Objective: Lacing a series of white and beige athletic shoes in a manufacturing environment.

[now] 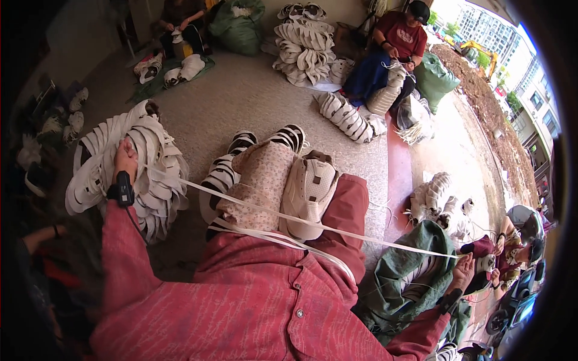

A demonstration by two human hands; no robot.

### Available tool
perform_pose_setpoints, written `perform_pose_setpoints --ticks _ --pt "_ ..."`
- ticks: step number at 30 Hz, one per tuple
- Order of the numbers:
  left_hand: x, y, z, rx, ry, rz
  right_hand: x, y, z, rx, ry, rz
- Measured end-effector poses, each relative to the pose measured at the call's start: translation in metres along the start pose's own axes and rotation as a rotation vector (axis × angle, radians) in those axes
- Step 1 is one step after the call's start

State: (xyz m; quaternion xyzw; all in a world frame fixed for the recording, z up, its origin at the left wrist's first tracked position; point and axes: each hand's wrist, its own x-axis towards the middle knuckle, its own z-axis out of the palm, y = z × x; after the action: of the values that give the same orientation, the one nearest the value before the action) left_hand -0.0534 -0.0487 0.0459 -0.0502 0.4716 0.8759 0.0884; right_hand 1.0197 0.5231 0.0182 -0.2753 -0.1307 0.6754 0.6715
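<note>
A long white shoelace (pixel 289 218) runs taut across my lap, from one hand to the other. My left hand (pixel 126 159), raised at the far left, pinches one end in front of a heap of white shoe uppers (pixel 159 168). Out to the right, my right hand (pixel 462 274) grips the other end beside a dark green sack (pixel 415 256). Between them a white shoe upper (pixel 310 195) lies toe toward me on my thighs, untouched by either hand. Under it is a floral cloth (pixel 260 180), and more white laces (pixel 271 236) drape over my lap.
Striped shoes (pixel 223 174) lie beyond my knees. A person in a dark red shirt (pixel 400 39) handles laces at the far right, near stacked uppers (pixel 349 117) and a green sack (pixel 435 81). Another person (pixel 180 24) sits at the back. Scooters (pixel 518 307) stand at the right.
</note>
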Motion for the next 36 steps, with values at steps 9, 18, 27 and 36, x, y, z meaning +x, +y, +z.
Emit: perform_pose_setpoints --ticks 9,18,27,36 --pt "-0.095 -0.032 0.171 0.508 -0.226 0.108 0.020 0.115 0.033 -0.489 -0.687 -0.266" --pt "-0.296 -0.220 0.313 0.802 -1.160 0.467 -0.135 0.442 0.306 -0.755 -0.581 0.145" --pt "-0.325 -0.261 0.308 1.197 -1.183 0.612 -0.131 0.516 0.300 -0.842 -0.573 0.132" --pt "-0.331 -0.290 0.300 1.057 -0.804 0.686 -0.167 0.517 0.329 -1.275 -0.511 -0.296"
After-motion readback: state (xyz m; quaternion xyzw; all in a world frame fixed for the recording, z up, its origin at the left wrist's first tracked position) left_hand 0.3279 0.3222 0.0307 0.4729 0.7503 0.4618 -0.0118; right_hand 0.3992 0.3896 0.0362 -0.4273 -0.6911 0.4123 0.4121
